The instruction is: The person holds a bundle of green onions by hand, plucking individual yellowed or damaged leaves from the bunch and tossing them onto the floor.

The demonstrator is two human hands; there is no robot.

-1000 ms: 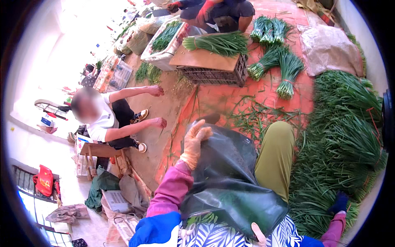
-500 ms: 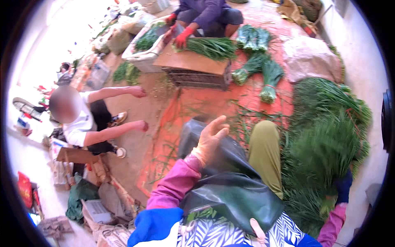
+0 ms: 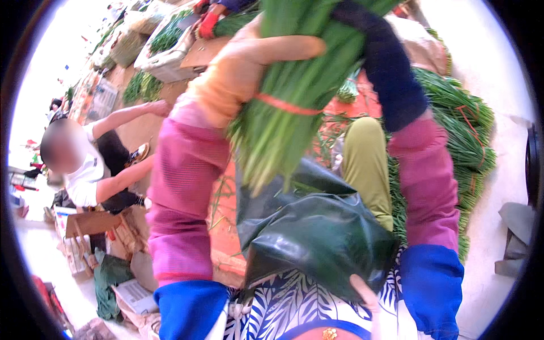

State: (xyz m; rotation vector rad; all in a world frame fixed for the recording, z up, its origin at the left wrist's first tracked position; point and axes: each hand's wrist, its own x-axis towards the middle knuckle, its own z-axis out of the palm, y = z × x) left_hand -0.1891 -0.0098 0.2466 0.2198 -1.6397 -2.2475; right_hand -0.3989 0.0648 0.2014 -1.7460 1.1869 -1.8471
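Note:
A thick bundle of green chives (image 3: 294,79) hangs in front of me, raised above my lap, with an orange-red band (image 3: 288,106) around it. My left hand (image 3: 243,65), in a pale yellowish glove, grips the bundle's left side, thumb across the front. On the other side my right hand (image 3: 371,37), in a dark blue glove, is closed round the upper part; its fingertips are partly hidden by leaves and the picture's edge. Below the bundle a dark green plastic apron (image 3: 323,249) covers my lap. To my right lies a large chive pile (image 3: 453,124), partly banded.
A seated person in a white shirt (image 3: 82,170) reaches an arm toward the middle from the left. Beyond sits another person with a red-gloved hand (image 3: 208,25), beside a white crate (image 3: 170,65) of greens. An orange sheet (image 3: 224,249) covers the floor under me.
My right hand has come up from the pile at the right, and a banded chive bundle is now raised before me. My left hand, free before, has taken hold of it. The view has shifted.

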